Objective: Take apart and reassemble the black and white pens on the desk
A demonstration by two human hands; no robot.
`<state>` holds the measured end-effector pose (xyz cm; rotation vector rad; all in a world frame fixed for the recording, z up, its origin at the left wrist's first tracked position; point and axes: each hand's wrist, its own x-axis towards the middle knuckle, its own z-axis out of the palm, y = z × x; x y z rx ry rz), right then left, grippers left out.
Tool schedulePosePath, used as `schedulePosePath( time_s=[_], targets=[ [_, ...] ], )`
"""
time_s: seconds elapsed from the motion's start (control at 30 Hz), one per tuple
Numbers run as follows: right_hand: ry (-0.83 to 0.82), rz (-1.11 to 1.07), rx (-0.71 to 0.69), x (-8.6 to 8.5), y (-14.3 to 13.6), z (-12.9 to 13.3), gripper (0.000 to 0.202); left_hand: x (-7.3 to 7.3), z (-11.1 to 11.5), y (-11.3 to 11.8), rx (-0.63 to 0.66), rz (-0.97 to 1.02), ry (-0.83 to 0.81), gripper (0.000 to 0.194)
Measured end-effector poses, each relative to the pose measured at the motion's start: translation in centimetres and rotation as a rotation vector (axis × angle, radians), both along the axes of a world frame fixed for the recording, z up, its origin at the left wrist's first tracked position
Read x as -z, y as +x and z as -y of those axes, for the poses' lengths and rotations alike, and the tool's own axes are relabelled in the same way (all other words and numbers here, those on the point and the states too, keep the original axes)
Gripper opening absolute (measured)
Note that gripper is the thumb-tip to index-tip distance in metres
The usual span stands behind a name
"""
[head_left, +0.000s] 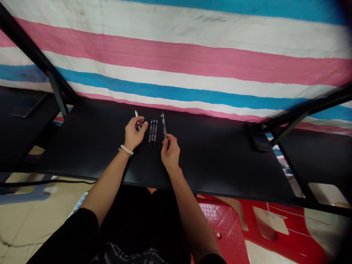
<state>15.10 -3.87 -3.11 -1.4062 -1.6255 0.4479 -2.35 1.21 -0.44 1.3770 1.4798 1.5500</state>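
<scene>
My left hand has its fingers curled around a white pen, whose upper end sticks out above the knuckles; part of the pen is hidden behind the fingers. On my left wrist sits a pale beaded bracelet. Between both hands, three dark pens with clear parts lie side by side on the black table. My right hand pinches the lower end of a similar clear and grey pen, just right of the row, its clip end pointing away from me.
A striped pink, white and blue sheet hangs behind the table. Black frame bars flank it. A dark phone-like object lies at the table's right end. Red plastic stools stand below on the right, and a black cable runs at left.
</scene>
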Motion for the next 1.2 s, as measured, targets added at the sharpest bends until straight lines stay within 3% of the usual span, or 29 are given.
schedulePosePath(
  time_s=[0.1, 0.17, 0.23, 0.37, 0.57, 0.87, 1.1, 1.2],
  targets=[
    [0.030, -0.018, -0.115, -0.2, 0.0, 0.1, 0.031, -0.4, 0.3, 0.9, 0.307, 0.502, -0.148, 0.041],
    [0.064, -0.001, -0.155, -0.5, 0.0, 0.0, 0.032, -0.8, 0.6, 1.3, 0.456, 0.659, -0.217, 0.048],
    [0.087, -0.006, -0.157, -0.8, -0.1, 0.0, 0.033, -1.3, 1.0, 1.3, 0.518, 0.710, -0.234, 0.048],
    [0.073, -0.142, -0.134, -1.3, -0.2, 0.2, 0.034, -1.5, 1.2, 1.2, 0.503, 0.720, -0.225, 0.038],
    [-0.195, -0.484, -0.176, -1.1, -0.6, 0.4, 0.044, -1.2, 1.2, 1.9, 0.476, 0.716, -0.235, 0.038],
    [-0.133, -0.528, -0.195, -0.3, -0.8, 0.2, 0.037, -0.4, 1.2, 2.9, 0.279, 0.669, -0.209, 0.042],
    [-0.194, -0.646, -0.124, -0.4, -0.7, -0.4, 0.041, -0.7, 1.1, 2.5, 0.315, 0.723, -0.170, 0.040],
    [-0.101, -0.654, -0.123, -0.6, -0.6, -0.5, 0.038, -0.7, 1.0, 2.4, 0.316, 0.710, -0.164, 0.040]
  ],
)
